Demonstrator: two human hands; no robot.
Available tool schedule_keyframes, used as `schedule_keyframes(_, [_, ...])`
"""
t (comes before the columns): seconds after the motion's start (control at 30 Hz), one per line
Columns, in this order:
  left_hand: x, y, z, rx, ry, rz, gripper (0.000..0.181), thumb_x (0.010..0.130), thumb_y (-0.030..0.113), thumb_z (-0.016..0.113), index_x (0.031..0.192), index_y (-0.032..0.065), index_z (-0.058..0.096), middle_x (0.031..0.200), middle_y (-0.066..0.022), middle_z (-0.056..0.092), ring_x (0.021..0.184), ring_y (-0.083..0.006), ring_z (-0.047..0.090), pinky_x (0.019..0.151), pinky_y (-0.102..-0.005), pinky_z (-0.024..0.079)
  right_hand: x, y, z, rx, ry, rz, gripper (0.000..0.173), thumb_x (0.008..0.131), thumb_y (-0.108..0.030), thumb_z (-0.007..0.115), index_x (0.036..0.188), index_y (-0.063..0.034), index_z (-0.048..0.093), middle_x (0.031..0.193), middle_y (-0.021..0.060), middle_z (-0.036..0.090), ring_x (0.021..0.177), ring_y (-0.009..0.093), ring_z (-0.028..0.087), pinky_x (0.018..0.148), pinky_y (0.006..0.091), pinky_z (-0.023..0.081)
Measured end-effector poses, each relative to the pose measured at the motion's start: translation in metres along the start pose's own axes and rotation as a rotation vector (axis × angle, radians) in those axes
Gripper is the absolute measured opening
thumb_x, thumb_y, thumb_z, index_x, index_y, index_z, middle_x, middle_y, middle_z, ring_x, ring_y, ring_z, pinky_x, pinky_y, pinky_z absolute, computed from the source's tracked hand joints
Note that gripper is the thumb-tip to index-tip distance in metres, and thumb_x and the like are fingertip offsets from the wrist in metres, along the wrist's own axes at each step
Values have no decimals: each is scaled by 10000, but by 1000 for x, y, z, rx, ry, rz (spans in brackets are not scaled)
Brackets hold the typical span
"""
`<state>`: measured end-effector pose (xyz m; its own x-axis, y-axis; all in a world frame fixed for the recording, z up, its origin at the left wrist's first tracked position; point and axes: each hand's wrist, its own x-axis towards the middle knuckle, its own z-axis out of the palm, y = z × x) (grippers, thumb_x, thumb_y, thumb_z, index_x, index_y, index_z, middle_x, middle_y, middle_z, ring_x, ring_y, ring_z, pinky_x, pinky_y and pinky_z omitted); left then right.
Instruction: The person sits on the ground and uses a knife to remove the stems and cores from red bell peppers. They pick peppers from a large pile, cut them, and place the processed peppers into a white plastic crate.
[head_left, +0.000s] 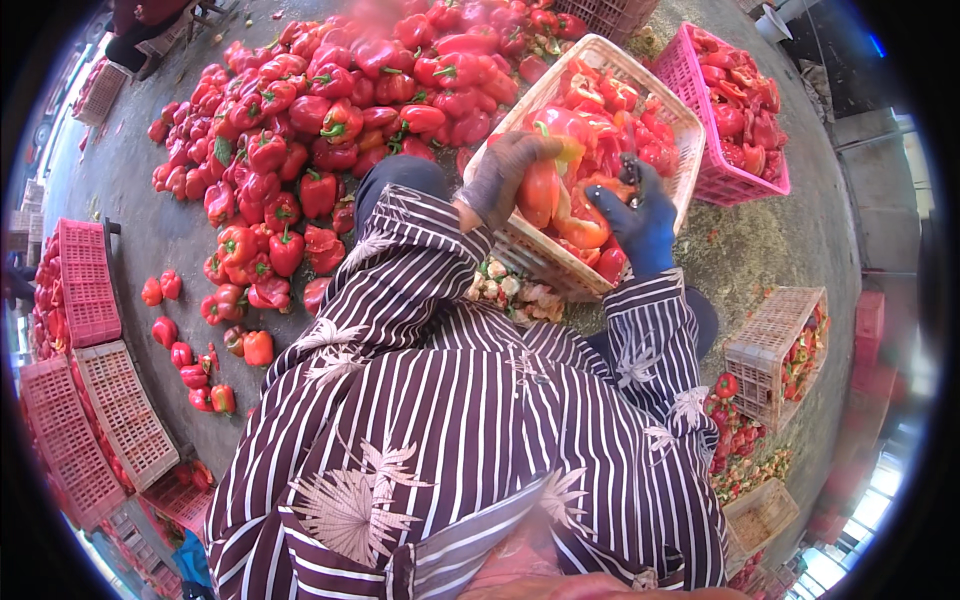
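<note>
My left hand (504, 180), in a dark stained glove, grips a red-orange bell pepper (538, 196) with a pale green stem, above a cream plastic crate (517, 244). Cut red peppers (592, 124) fill the crate. Over its right side is my right hand (637, 217), in a blue glove with darkened fingertips. Its thumb touches an opened pepper piece (581, 225) beside the left hand's pepper. Something small and shiny shows between the right fingers, too unclear to name.
A large heap of whole red bell peppers (322, 105) covers the floor ahead and left. A pink crate (694, 112) of cut peppers stands right of the cream one. Pepper cores (514, 289) lie below it. More crates (127, 409) line the left; a tipped crate (757, 352) is at right.
</note>
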<state>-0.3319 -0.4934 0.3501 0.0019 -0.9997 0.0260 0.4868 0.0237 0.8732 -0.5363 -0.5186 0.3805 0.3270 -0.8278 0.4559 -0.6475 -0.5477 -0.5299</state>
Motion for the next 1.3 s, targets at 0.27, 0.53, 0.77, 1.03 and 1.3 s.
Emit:
schedule_keyframes(0.27, [5, -1, -2, 363, -105, 49, 276, 829, 13, 552, 1069, 96, 661, 1018, -118, 638, 998, -272, 606, 885, -344, 485, 39, -11, 14, 296, -383, -90, 267, 809, -175, 690, 1052, -76, 643, 913, 151, 659, 768, 288, 662, 688, 377, 524])
schedule_keyframes(0.53, [2, -35, -5, 436, -35, 242, 292, 855, 116, 579, 1135, 64, 642, 1006, -114, 647, 921, -230, 630, 830, -315, 504, -15, -13, 50, 72, 148, -68, 118, 881, -145, 664, 951, -61, 620, 771, 73, 621, 636, 168, 612, 593, 329, 486])
schedule_keyframes(0.77, [3, -29, 12, -472, 58, -298, 274, 870, 268, 631, 951, 7, 652, 869, -82, 664, 750, -183, 636, 690, -299, 508, -4, 0, 55, 646, 350, 563, 127, 938, -181, 593, 901, -65, 555, 663, 60, 596, 493, 160, 569, 411, 302, 455])
schedule_keyframes(1.03, [11, -14, -1, -610, -79, -348, 283, 916, 269, 608, 1025, 9, 626, 905, -115, 669, 792, -222, 650, 787, -339, 531, -39, -14, 4, 1205, 73, 490, 173, 916, -158, 627, 1023, -31, 576, 827, 112, 641, 549, 140, 600, 419, 261, 492])
schedule_keyframes(1.3, [5, -2, 19, -485, 117, -258, 283, 889, 298, 630, 1013, 43, 628, 876, -78, 656, 781, -192, 637, 720, -298, 517, -40, -18, 9, 404, -22, 159, 407, 802, -37, 718, 1185, -29, 578, 999, 113, 674, 769, 132, 651, 638, 258, 521])
